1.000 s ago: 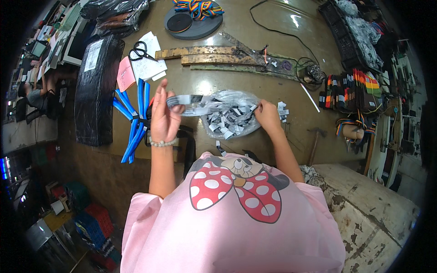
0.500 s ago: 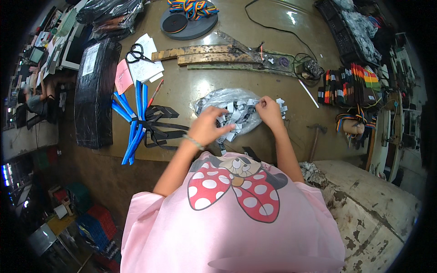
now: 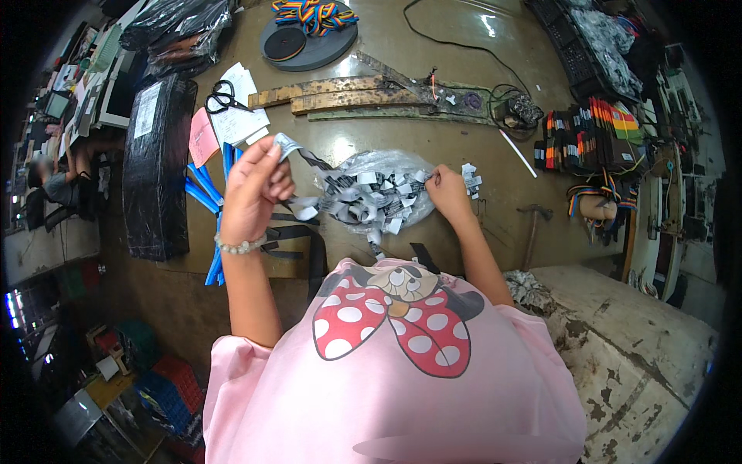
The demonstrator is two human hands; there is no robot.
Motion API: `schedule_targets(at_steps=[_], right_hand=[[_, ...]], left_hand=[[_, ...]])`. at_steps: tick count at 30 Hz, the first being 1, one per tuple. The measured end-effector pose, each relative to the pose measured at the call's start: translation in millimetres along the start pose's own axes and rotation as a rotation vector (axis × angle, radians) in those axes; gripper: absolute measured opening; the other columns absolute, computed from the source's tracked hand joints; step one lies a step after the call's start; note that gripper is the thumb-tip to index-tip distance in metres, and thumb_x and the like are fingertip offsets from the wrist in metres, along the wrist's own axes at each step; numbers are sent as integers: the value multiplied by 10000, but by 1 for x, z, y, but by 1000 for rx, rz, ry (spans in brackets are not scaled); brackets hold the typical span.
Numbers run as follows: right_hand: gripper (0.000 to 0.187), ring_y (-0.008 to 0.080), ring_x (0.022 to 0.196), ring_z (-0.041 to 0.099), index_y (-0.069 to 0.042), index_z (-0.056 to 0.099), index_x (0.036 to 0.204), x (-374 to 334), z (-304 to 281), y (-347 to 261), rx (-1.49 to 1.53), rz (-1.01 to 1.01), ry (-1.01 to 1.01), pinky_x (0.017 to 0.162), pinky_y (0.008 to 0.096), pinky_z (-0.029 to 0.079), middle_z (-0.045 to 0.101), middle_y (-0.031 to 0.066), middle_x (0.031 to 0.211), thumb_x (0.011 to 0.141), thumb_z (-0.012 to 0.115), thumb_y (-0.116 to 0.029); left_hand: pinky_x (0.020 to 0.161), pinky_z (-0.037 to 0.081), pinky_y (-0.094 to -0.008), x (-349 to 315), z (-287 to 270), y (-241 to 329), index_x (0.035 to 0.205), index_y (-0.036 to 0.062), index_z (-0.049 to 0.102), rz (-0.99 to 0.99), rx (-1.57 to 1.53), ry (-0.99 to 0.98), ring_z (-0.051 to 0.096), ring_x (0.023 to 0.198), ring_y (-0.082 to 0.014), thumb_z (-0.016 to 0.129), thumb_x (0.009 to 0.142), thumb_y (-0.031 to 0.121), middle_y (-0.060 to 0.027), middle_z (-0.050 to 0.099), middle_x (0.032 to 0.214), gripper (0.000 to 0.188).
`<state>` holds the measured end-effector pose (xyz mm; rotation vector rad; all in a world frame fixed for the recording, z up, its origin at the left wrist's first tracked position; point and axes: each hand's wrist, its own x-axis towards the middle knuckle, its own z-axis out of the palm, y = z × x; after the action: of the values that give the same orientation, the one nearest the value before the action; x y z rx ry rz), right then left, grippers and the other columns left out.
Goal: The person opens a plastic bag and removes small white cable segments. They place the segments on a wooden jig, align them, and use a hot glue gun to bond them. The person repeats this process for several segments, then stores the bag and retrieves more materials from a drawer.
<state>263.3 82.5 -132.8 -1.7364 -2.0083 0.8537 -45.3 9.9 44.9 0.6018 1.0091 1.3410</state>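
Note:
A heap of black-and-white fabric labels [image 3: 369,199] lies on a clear plastic bag [image 3: 417,164] in front of me. My left hand [image 3: 251,193] is raised left of the heap, thumb and fingers pinching the end of a label strip [image 3: 309,158]. That strip stretches back down to the heap. At the heap's right edge, my right hand [image 3: 450,192] is closed, its fingertips pinched on a strip of labels. A few more labels [image 3: 471,179] lie just beyond that hand.
Blue tubes [image 3: 205,189] with black straps and a black-wrapped package [image 3: 158,166] lie left. Scissors [image 3: 222,98] rest on papers. A wooden-and-metal bar [image 3: 348,97] lies across the far side. Right are a hammer [image 3: 533,232], a white stick [image 3: 518,153] and bundled straps [image 3: 587,143].
My left hand has moved left and up from over the heap, drawing a label strip out with it. My right hand stays pinched near the heap's right edge.

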Motion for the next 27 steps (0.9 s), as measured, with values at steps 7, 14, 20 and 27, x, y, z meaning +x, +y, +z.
schedule_targets(at_steps=[7, 14, 20, 27], right_hand=[[194, 406, 827, 590, 39, 583, 861, -5, -24, -34, -161, 11, -27, 721, 467, 475, 617, 238, 895, 792, 547, -139], [410, 277, 986, 581, 12, 579, 1093, -11, -80, -147, 495, -565, -145, 857, 368, 444, 622, 187, 1001, 835, 631, -302], [208, 126, 832, 595, 1, 574, 1044, 20, -39, -152, 772, -348, -721, 769, 277, 464, 638, 75, 916, 887, 565, -136], [190, 104, 776, 571, 3, 564, 1037, 26, -56, -167, 1050, -524, -500, 733, 250, 461, 610, 30, 861, 869, 477, -10]], left_hand=[[449, 222, -176, -7, 16, 28, 1085, 9, 552, 166, 64, -45, 279, 501, -20, 513, 931, 198, 68, 356, 620, 247], [748, 447, -211, 5, 80, 19, 1037, -9, 610, 97, 484, -136, 555, 832, -67, 633, 862, 139, -16, 615, 912, 231], [422, 211, -189, 0, 83, 52, 1043, -11, 590, 556, 296, -45, 318, 473, -8, 566, 897, 152, 37, 530, 672, 220], [602, 415, -157, 13, 64, -5, 1302, 60, 394, 479, 311, 18, 515, 734, -49, 774, 651, 144, 7, 547, 873, 759]])
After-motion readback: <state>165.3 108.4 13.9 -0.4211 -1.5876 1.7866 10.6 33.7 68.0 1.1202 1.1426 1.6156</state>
